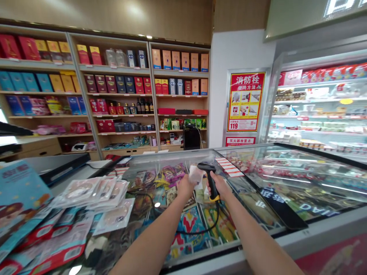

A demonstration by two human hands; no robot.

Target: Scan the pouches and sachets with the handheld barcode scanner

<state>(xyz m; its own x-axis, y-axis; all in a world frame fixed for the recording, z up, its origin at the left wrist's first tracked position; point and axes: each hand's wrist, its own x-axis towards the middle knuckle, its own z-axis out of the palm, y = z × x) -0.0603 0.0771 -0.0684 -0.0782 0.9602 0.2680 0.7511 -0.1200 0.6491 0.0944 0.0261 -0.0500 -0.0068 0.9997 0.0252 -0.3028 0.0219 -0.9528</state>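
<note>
My right hand point(219, 185) is wrapped round the grip of a black and yellow handheld barcode scanner point(211, 179), its head tilted toward the left. A black cable hangs from the scanner's base and loops over the freezer's glass top. Close by on the left, my left hand point(185, 187) holds up a small whitish packet point(196, 173), with its fingers closed on the lower edge. The packet is beside the scanner's head; what is printed on it I cannot make out. Both hands are above the glass lid of a chest freezer point(229, 252).
At the left, several clear flat packets point(110, 191) lie in a pile beside red and blue packets point(65, 244). Bagged frozen goods point(190, 227) show through the glass. Shelves of boxed bottles point(120, 84) line the back wall. A lit open fridge point(321, 110) stands at the right.
</note>
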